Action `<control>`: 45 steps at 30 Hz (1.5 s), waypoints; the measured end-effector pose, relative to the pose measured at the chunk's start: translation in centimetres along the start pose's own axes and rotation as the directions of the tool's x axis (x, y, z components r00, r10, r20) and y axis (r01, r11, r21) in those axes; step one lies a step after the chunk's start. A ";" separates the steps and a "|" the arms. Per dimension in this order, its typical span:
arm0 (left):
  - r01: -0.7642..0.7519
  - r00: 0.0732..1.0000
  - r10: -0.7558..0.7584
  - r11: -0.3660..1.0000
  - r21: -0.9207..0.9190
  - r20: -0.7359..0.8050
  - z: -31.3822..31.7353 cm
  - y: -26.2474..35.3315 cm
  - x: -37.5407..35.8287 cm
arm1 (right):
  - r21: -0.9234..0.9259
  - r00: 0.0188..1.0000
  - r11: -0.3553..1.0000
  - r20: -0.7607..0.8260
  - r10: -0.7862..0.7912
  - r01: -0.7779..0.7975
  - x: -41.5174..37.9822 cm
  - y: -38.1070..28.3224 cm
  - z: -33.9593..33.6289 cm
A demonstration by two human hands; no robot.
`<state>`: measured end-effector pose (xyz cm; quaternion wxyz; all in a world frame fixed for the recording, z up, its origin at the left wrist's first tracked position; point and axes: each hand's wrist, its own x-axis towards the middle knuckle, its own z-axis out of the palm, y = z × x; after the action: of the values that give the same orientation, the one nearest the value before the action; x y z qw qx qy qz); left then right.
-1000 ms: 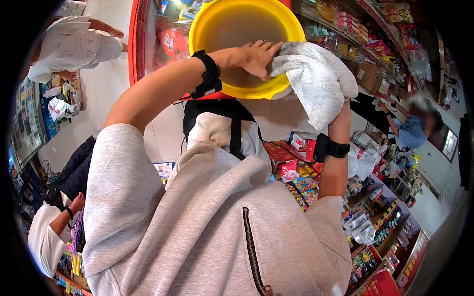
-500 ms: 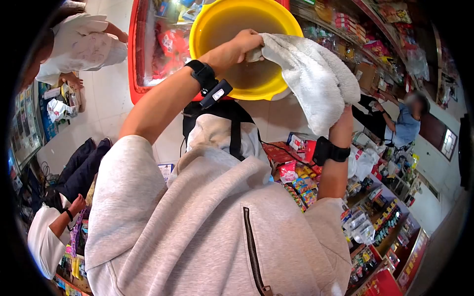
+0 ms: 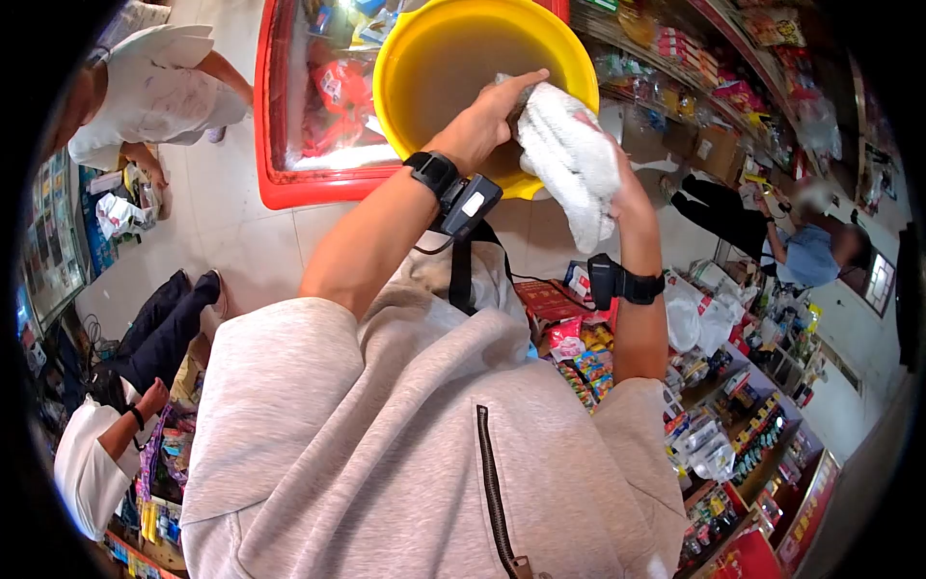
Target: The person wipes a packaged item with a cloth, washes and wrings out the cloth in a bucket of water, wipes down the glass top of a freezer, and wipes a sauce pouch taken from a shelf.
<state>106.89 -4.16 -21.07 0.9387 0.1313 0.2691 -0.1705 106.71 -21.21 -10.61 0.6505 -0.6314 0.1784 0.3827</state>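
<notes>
A white towel (image 3: 569, 159) is bunched between my two hands, over the right-hand rim of a yellow basin (image 3: 389, 72) that holds cloudy water. My left hand (image 3: 482, 118) is above the basin, with one end of the towel between its thumb and outstretched fingers. At the towel's other side, my right hand (image 3: 629, 193) grips the cloth, its fingers largely hidden behind it. Part of the towel hangs down beside the basin. Both wrists wear black straps with small devices.
The basin rests on a red-framed glass-topped case (image 3: 275, 145). Packed shelves (image 3: 675, 58) stand at right, with goods and snack packets (image 3: 588, 367) below. One person (image 3: 154, 92) is at upper left, another (image 3: 101, 444) at lower left, and a third (image 3: 815, 256) at right.
My right hand has moved left towards my left hand, and the stretched towel is now bunched. My left hand has shifted slightly down, its fingers more extended. The person at right leans lower.
</notes>
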 end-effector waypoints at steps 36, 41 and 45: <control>-0.192 0.704 0.298 0.954 0.230 -0.644 0.4 -1.6 3.9 | -0.971 0.977 0.159 0.153 -0.151 0.177 0.4 -3.0 4.2; -0.201 0.794 0.218 0.975 0.094 -0.567 0.1 -1.7 4.1 | -0.950 0.979 0.260 0.134 -0.156 0.171 -0.7 -3.2 4.1; -0.129 0.973 0.070 0.955 -0.268 -0.221 0.5 -1.1 2.8 | -0.841 0.983 0.510 0.134 -0.127 0.180 -2.3 -4.7 2.5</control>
<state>108.94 -6.06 -22.34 0.9217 0.0274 0.3808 -0.0682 108.04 -19.02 -5.40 0.2963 -0.8704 -0.1051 0.3789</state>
